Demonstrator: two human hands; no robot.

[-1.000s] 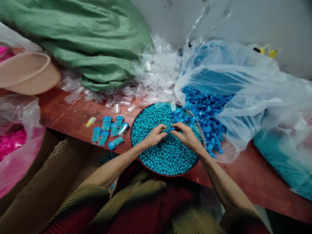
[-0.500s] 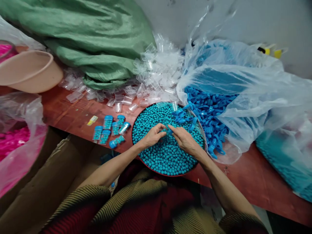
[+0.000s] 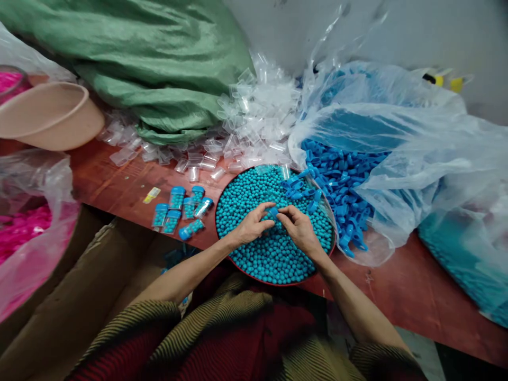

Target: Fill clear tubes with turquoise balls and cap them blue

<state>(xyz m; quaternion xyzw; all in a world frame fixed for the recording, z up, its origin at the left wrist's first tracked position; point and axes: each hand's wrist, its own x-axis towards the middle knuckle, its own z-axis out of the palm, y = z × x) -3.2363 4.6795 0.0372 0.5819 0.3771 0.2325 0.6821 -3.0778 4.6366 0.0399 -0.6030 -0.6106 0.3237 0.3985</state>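
Note:
A round red-rimmed tray (image 3: 222, 253) is full of small teal balls (image 3: 278, 259). Over its middle, my left hand (image 3: 254, 225) holds a small clear container with teal balls, hard to make out against the balls below. My right hand (image 3: 297, 228) pinches a blue cap (image 3: 274, 212) at the container's right end. Several loose blue caps (image 3: 292, 188) lie on the balls at the tray's back right. Left of the tray, several filled containers with blue lids (image 3: 177, 197) stand or lie on the red table (image 3: 119, 185).
Empty clear containers (image 3: 257, 116) are heaped behind the tray, beside a green sack (image 3: 166, 69). Blue caps spill from a plastic bag (image 3: 416, 159) at right. A beige basin (image 3: 51, 119) and pink pieces (image 3: 24, 230) are at left.
My right hand has curled its fingers into a pinch, and a blue cap now shows between my hands. My left hand has shifted slightly.

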